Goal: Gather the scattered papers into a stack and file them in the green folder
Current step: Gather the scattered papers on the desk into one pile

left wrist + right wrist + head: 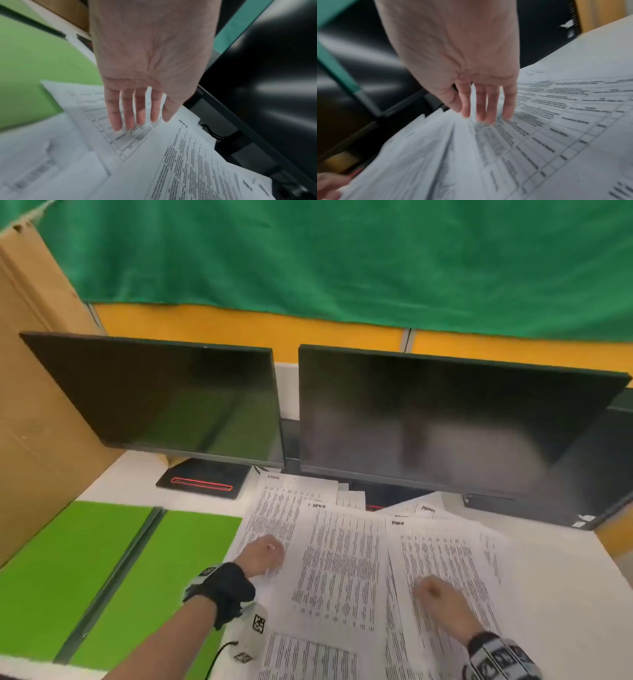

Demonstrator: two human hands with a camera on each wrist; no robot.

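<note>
Printed papers [342, 559] lie fanned and overlapping across the lower centre and right of the head view, not yet squared into a stack, their far edges reaching under the right monitor [445, 422]. The left hand [263, 554] rests on the sheets at their left edge, its fingers [127, 115] straight and slightly spread, tips touching the page and gripping nothing. The right hand [435, 594] sits on the sheets at lower right, fingers [480, 106] likewise extended onto the print, holding nothing. The green folder [113, 577] lies open and flat at lower left, just beside the papers, below the left monitor [164, 402]. The step appears to be the gathering itself; the next move likely calls for both hands to sweep the sheets inward and align their edges before anything goes into the folder.
</note>
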